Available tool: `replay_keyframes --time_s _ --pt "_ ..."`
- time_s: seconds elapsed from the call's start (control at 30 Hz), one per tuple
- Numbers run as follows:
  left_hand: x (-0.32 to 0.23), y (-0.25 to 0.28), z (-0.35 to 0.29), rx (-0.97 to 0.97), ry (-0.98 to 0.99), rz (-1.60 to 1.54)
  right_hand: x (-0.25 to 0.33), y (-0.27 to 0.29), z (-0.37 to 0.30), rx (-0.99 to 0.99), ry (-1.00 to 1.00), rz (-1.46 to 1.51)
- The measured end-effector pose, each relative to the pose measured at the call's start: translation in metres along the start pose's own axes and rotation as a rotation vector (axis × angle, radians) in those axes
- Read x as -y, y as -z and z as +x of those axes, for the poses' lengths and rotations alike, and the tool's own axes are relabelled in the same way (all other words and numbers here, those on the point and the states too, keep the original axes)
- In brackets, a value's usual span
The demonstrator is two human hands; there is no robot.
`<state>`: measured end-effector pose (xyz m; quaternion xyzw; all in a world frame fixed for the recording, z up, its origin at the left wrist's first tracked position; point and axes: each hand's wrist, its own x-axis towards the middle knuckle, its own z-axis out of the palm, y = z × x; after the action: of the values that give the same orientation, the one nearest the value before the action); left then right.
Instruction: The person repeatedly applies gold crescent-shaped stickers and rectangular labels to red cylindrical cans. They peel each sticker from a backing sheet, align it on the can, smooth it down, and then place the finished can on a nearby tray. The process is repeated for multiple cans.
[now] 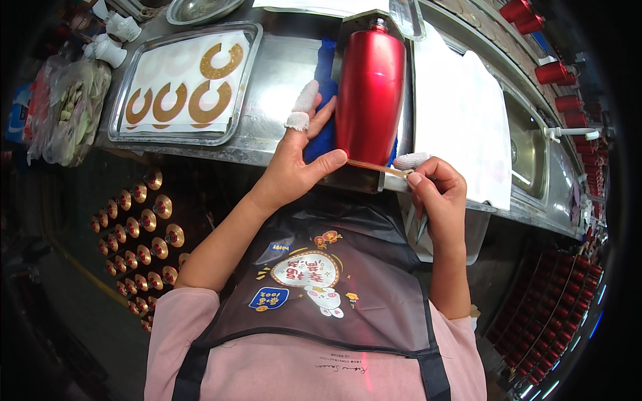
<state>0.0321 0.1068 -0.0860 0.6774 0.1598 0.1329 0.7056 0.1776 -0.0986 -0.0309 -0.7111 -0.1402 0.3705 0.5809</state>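
Red bottle (370, 93), bench (275, 73) front edge; gold-brown strip (378, 168), right hand (438, 190) pinching one end, left hand (295, 152) splayed opposite; seemingly alignment, calling for even tension.

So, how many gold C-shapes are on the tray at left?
4 gold C-shapes: one at upper right, then three below in a row: left, middle, right.

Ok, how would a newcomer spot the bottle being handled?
On the metal counter, find the tray of gold C-shapes. Right of it is a glossy red bottle, neck pointing away. Unlike other red pieces, it's beside the person's left hand.
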Motion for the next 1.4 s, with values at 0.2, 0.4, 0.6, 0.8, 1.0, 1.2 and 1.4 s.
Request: replay_keyframes --time_s 0.2,0.4,0.6,0.8,1.0,1.2,1.4 --pt "-0.003 0.001 0.002 -0.003 0.027 -0.024 0.002 0.004 0.003 0.013 -0.018 -0.009" --pt "-0.006 0.001 0.003 -0.029 0.085 -0.146 0.008 0.01 0.003 0.041 -0.097 0.042" --pt "-0.013 -0.009 -0.001 -0.033 0.008 0.015 0.016 0.011 -0.004 0.035 -0.054 0.029" --pt "-0.018 -0.013 -0.001 -0.055 0.022 -0.012 0.019 0.011 -0.005 0.032 -0.088 0.053" --pt "-0.017 -0.013 -0.002 -0.067 0.013 -0.021 0.017 0.012 -0.004 0.02 -0.096 0.031" --pt "-0.02 -0.016 -0.001 -0.08 0.001 -0.016 0.012 0.01 -0.004 0.002 -0.037 0.02" --pt "-0.031 -0.012 -0.022 -0.13 -0.358 0.614 0.009 0.008 -0.01 0.004 -0.061 -0.017"
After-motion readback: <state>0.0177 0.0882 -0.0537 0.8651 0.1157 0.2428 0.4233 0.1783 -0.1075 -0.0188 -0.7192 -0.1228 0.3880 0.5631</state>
